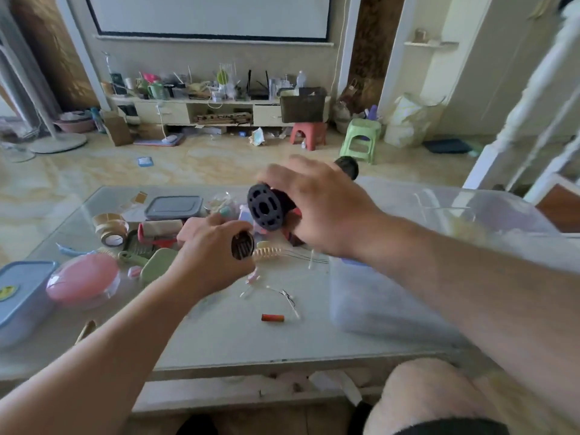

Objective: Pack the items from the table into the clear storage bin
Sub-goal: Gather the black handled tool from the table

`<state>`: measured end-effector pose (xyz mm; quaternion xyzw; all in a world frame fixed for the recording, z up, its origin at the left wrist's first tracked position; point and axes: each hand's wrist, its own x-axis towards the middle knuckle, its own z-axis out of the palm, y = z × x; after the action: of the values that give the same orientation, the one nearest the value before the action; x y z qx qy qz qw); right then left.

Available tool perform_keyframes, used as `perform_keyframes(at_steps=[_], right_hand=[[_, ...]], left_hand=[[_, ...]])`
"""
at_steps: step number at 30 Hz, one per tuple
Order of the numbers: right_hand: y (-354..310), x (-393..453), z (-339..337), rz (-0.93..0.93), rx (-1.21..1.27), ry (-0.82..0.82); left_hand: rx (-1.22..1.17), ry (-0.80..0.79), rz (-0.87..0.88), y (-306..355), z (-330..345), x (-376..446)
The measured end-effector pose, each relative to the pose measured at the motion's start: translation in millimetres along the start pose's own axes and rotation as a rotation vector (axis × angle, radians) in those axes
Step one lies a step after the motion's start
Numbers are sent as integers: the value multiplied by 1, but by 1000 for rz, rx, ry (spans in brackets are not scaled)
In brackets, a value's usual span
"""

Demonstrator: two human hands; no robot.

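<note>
My right hand (317, 211) is closed around a black cylindrical object (265, 210) with a perforated round end, held above the glass table (232, 334). Its other black end (346, 167) sticks out past my fingers. My left hand (210, 246) grips a small round dark object (242, 245) with metal bars on its face. The clear storage bin (408, 277) stands on the table's right side, under my right forearm. Loose items lie on the left half of the table: tape rolls (110, 229), a pink oval case (82, 281), a grey-lidded box (174, 207), a cream comb (266, 254).
A blue lidded container (22, 293) sits at the table's left edge. A small red tube (272, 318) and white cable bits (290, 301) lie mid-table. Beyond the table are a red stool (307, 135), a green stool (361, 139) and a cluttered TV cabinet (219, 111).
</note>
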<state>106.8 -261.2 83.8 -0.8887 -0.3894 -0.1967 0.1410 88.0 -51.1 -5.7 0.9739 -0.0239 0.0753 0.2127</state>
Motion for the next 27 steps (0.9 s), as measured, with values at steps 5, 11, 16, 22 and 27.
perform_keyframes(at_steps=[5, 11, 16, 22, 27], right_hand=[[100, -56, -76, 317, -112, -97], [201, -147, -86, 692, -117, -326], [244, -161, -44, 731, -137, -509], [286, -136, -6, 812, -156, -482], [310, -148, 18, 850, -172, -655]], left_hand=[[-111, 86, 264, 109, -15, 25], [-119, -6, 429, 195, 38, 52], [-101, -84, 438, 233, 74, 79], [428, -472, 445, 249, 124, 128], [641, -626, 422, 215, 149, 148]])
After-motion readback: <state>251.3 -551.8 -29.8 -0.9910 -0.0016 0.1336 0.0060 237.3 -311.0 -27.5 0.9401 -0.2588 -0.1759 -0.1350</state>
